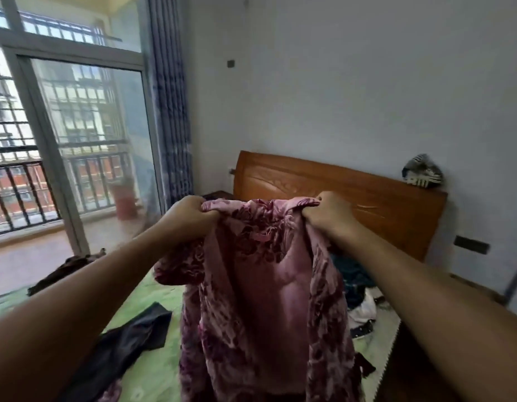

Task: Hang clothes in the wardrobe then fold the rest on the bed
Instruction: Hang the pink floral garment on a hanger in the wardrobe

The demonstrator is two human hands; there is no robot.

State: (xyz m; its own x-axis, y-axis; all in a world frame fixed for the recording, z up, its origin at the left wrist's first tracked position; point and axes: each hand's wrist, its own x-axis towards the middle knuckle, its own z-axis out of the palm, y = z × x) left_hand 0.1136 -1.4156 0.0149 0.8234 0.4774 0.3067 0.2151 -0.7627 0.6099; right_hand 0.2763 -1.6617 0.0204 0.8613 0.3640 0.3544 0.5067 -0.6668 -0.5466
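White walls close in a bedroom with a sliding balcony door (pixel 92 126) and a blue curtain (pixel 170 111) on the left. Below them lies the bed (pixel 153 300) under a green cover, its wooden headboard (pixel 338 187) against the far wall.

Over the middle of the bed hangs the pink floral garment (pixel 266 285), lifted clear and facing the person, its lining showing and its lower part dropping out of view. A black garment (pixel 135 338) lies spread near the bed's near left edge, a brown one (pixel 66 268) at the far left edge, and a mixed heap of clothes (pixel 358 285) along the right edge. A striped bundle (pixel 422 171) rests on the headboard's right end.

The left hand (pixel 190 213) and the right hand (pixel 329 211) each clench a bunched shoulder of the floral garment, fingers curled tight into the cloth.

No wardrobe or hanger shows, so the garment probably has to be carried. Its long hem could drag across the bed and snag the black garment, and letting go with one hand for a hanger would let the heavy cloth slide and fall.
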